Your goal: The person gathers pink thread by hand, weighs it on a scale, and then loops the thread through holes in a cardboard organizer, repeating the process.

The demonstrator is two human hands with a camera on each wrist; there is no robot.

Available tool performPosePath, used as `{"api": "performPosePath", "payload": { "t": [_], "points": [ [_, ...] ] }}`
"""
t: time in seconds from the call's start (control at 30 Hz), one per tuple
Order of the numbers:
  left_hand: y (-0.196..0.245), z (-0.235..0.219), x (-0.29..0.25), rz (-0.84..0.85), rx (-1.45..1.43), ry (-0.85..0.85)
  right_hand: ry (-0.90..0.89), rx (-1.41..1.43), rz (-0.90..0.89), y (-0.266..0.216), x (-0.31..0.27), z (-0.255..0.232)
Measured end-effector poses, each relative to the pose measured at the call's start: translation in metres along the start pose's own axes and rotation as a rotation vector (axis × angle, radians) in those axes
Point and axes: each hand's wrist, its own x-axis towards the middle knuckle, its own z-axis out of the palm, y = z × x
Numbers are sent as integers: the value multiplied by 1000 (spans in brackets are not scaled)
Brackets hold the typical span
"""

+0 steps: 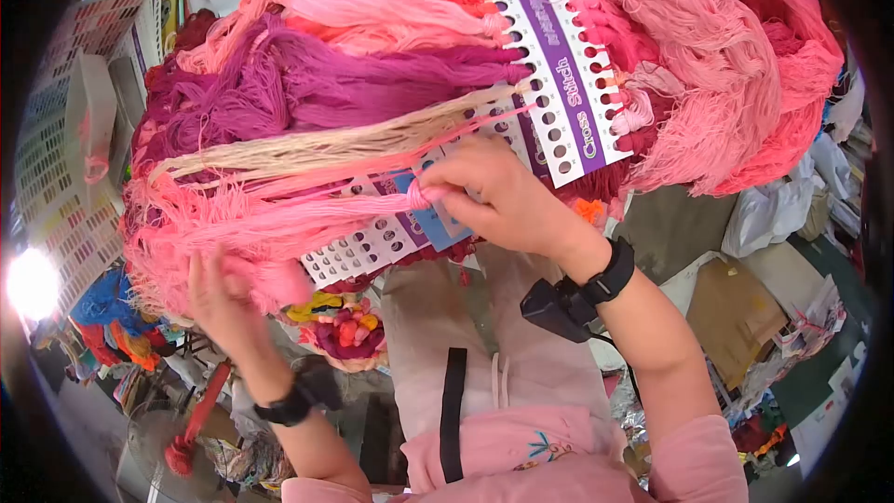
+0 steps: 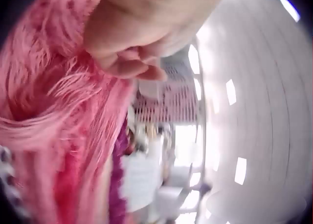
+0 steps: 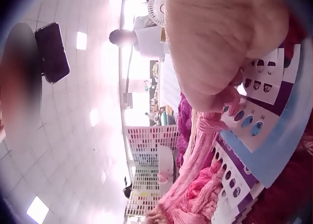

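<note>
The right hand (image 1: 494, 191) pinches the looped end of a light pink thread hank (image 1: 326, 222) beside a blue card (image 1: 445, 225). In the right wrist view, its fingertips hold pink strands (image 3: 210, 124) at a card's punched edge. The left hand (image 1: 228, 312), blurred, is at the hank's loose end with fingers loosely bent; up close it (image 2: 142, 33) is over pink threads (image 2: 58, 97). Purple thread (image 1: 317, 84) and cream thread (image 1: 326, 149) lie above the pink hank, near a white and purple punched card (image 1: 559, 65).
More pink skeins (image 1: 708, 56) hang at the right of the card. Color charts (image 1: 84, 56) stand at the left. Below are a red-handled object (image 1: 197, 419), colored yarn balls (image 1: 349, 331) and a brown cardboard piece (image 1: 731, 317). Plastic bags (image 1: 778, 205) lie at the right.
</note>
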Motion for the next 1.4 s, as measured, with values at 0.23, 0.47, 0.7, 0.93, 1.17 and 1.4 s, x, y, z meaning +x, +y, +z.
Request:
{"api": "performPosePath", "payload": {
  "t": [0.23, 0.47, 0.7, 0.93, 1.17, 1.4],
  "points": [
    [-18, 96, -80, 224, 303, -872, 78, 398, 154, -6, 2, -3],
    [8, 49, -35, -517, 279, -741, 116, -50, 83, 0, 4, 15],
    [47, -49, 13, -550, -172, -901, 203, -251, 75, -1, 7, 28],
    [50, -34, -33, -693, -1250, -940, 213, -237, 36, -25, 3, 25],
    [34, 15, -57, -659, -1372, -1046, -129, 1298, 563, -98, -1, 60],
    [31, -2, -48, -669, -1230, -1180, -47, 517, 234, -81, -13, 37]
  ]
}}
